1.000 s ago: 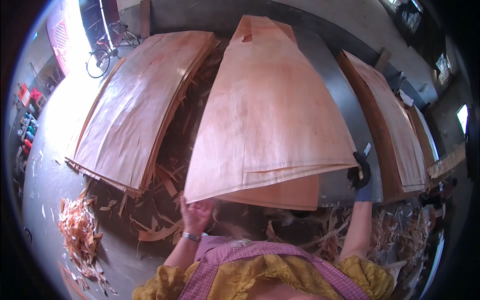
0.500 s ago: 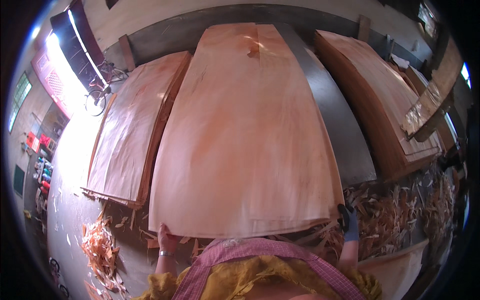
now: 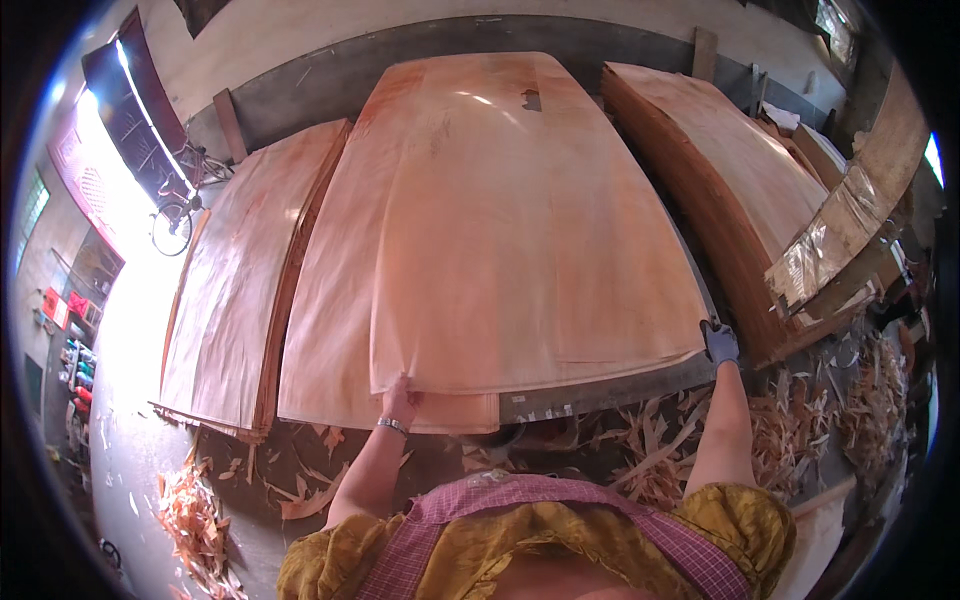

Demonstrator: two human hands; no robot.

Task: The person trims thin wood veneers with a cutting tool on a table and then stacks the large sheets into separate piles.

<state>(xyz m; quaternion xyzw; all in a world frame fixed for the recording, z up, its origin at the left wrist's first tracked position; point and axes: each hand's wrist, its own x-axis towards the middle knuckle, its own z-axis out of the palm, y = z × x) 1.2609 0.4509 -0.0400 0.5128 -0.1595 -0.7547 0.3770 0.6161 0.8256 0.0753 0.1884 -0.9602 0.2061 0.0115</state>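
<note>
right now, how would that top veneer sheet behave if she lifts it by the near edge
Probably floppy: the top veneer sheet is very thin and wide, held at two corners by the left hand and right hand. Likely light, yet apt to tear, given its hole.

Both arms stretched forward from the lower edge, spread well apart. Bare left hand [image 3: 400, 400] raised at the end of a nearly straight forearm, fingers curled upward and pinched shut, thumb side hidden. Thin metal bangle [image 3: 392, 427] circling the left wrist. Right hand [image 3: 719, 342] in a dark grey glove, reaching farther out and higher, fingers folded closed in a clamping grip, wrist bent slightly inward. Right forearm bare, running up at a slight lean. Mustard-yellow sleeves [image 3: 745, 520] bunched at both upper arms.
</note>
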